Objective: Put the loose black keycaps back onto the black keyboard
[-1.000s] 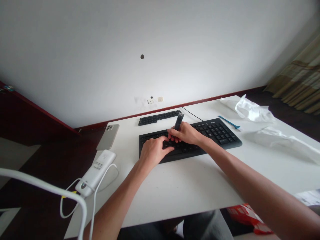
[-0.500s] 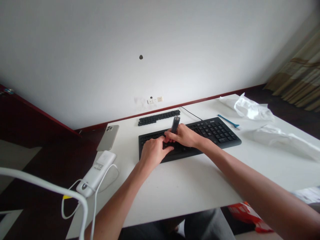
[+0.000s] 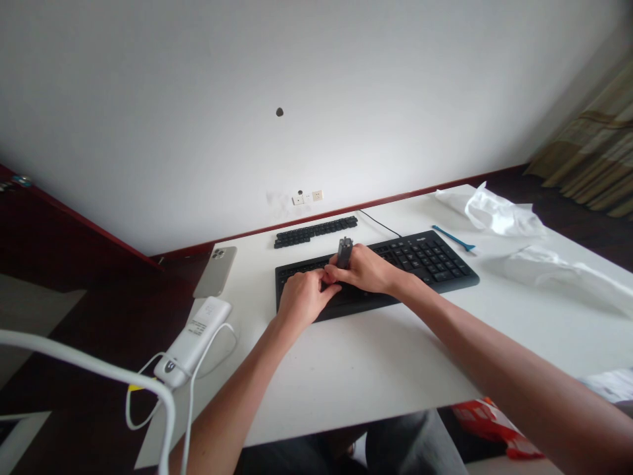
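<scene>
A black keyboard (image 3: 425, 260) lies across the middle of the white table (image 3: 376, 369). My right hand (image 3: 363, 269) is closed round a small dark tool (image 3: 344, 252) held upright over the keys on the keyboard's left half. My left hand (image 3: 302, 298) rests on the keys just left of it, fingers curled and pinched at the spot under the tool; what they pinch is hidden. Behind the keyboard lies a row of loose black keycaps (image 3: 316, 231).
A phone (image 3: 215, 270) lies face down at the table's left edge. Nearer me is a white power bank (image 3: 192, 340) with white cables. A blue stick tool (image 3: 452, 238) and crumpled white plastic bags (image 3: 499, 214) lie at the right. A cable runs from the keyboard to the wall.
The dark tool has swung from a rightward tilt to upright and sunk lower in my right hand. My left hand's fingers have closed in toward it.
</scene>
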The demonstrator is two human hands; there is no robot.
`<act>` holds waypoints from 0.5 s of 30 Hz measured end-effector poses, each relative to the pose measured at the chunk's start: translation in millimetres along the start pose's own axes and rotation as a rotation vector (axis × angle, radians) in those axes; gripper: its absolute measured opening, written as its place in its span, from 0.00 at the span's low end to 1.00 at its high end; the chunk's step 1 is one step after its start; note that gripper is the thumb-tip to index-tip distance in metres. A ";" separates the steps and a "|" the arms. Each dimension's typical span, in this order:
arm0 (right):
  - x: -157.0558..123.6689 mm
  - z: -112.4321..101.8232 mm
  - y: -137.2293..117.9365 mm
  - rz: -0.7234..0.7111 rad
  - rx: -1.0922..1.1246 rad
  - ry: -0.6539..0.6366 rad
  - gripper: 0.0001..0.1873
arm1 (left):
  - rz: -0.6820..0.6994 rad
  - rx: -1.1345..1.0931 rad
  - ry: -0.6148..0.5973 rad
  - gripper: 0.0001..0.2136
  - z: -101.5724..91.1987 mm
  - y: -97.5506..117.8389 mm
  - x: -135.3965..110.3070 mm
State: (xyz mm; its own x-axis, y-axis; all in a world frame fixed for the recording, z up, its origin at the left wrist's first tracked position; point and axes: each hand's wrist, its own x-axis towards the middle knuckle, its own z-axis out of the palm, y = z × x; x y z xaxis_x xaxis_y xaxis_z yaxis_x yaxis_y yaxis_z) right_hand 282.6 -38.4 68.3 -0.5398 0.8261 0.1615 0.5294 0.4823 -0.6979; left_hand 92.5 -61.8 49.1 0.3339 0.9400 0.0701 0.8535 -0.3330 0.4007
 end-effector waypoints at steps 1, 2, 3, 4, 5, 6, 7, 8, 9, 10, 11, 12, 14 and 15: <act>0.2 0.9 -1.8 0.002 -0.059 0.002 0.19 | 0.002 0.003 0.001 0.08 0.0 -0.3 0.1; 0.5 2.4 -3.8 0.012 -0.121 0.009 0.20 | 0.003 0.006 0.003 0.08 0.2 -0.6 0.2; 0.8 4.4 -6.0 0.028 -0.184 0.024 0.21 | 0.004 0.011 0.006 0.09 0.4 -1.0 0.3; 1.1 6.9 -8.2 0.049 -0.245 0.045 0.22 | 0.007 0.017 0.011 0.10 0.6 -1.5 0.4; 1.4 9.8 -10.2 0.073 -0.302 0.070 0.23 | 0.010 0.027 0.016 0.10 0.9 -1.9 0.5; 1.6 12.7 -11.9 0.094 -0.350 0.093 0.24 | 0.012 0.038 0.021 0.11 1.2 -2.4 0.6; 1.8 15.6 -13.3 0.110 -0.384 0.115 0.24 | 0.013 0.050 0.024 0.11 1.5 -2.9 0.8; 2.0 18.2 -14.5 0.121 -0.406 0.133 0.25 | 0.012 0.060 0.025 0.12 1.8 -3.3 0.9; 2.2 20.4 -15.3 0.128 -0.416 0.146 0.25 | 0.008 0.066 0.025 0.12 2.0 -3.7 1.0; 2.3 22.0 -16.0 0.133 -0.416 0.154 0.25 | 0.001 0.066 0.024 0.12 2.3 -4.0 1.1; 2.4 23.1 -16.4 0.137 -0.411 0.159 0.25 | -0.010 0.058 0.023 0.11 2.5 -4.1 1.3; 2.6 23.5 -16.7 0.141 -0.404 0.162 0.25 | -0.025 0.044 0.023 0.11 2.8 -4.2 1.4; 2.7 22.2 -16.7 0.151 -0.382 0.161 0.25 | -0.057 0.000 0.023 0.10 3.3 -4.0 1.7; 2.7 20.5 -16.3 0.157 -0.368 0.161 0.26 | -0.068 -0.027 0.020 0.11 3.5 -3.7 2.0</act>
State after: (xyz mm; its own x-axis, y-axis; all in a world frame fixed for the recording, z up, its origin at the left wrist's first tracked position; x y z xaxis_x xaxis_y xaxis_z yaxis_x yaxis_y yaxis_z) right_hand 259.1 -49.9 65.8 -0.3403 0.9188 0.2002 0.8109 0.3945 -0.4321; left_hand 91.4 -59.0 44.5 0.2672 0.9618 0.0596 0.8630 -0.2663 0.4294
